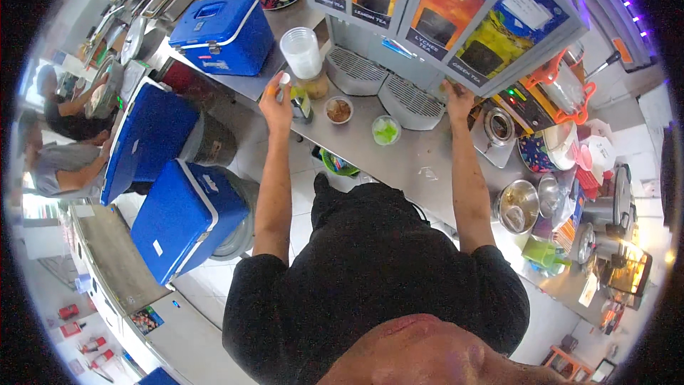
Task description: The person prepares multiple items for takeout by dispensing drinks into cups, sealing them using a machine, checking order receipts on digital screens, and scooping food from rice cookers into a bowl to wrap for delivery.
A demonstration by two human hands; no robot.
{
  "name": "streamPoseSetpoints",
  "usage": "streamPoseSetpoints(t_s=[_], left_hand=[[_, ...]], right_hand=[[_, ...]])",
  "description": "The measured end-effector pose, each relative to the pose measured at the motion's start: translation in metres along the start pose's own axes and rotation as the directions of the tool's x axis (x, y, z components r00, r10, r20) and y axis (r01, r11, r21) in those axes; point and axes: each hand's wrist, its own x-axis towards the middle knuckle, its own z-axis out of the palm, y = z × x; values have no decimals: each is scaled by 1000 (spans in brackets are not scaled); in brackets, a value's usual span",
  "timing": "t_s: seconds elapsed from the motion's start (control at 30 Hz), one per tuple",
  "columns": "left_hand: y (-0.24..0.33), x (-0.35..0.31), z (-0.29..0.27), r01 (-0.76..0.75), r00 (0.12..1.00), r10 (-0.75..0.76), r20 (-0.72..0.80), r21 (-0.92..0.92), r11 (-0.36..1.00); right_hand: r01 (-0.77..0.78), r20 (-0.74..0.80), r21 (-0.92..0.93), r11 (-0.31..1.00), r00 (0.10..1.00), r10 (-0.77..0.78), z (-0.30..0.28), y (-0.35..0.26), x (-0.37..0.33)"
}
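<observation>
Pinching a small white round cap (285, 78), probably too slight for a fuller grip, my left hand (274, 105) is beside a dark-and-green bottle (302, 107); my right hand (458, 102), well apart, is at the big grey dispenser (407, 18), its grip I cannot tell.
</observation>
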Motion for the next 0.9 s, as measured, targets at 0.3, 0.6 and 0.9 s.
streamPoseSetpoints(t_s=[0.3, 0.6, 0.9], left_hand=[[-21, 5, -6, -263, 963, 268, -15, 141, 954], [-44, 9, -2, -243, 966, 252, -51, 137, 960], [-35, 9, 15, -281, 954, 283, -100, 34, 959]], right_hand=[[-93, 9, 9, 996, 996, 93, 21, -34, -10], [-106, -85, -170, 980, 992, 92, 34, -60, -18], [-124, -82, -251, 960, 991, 106, 10, -2, -5]])
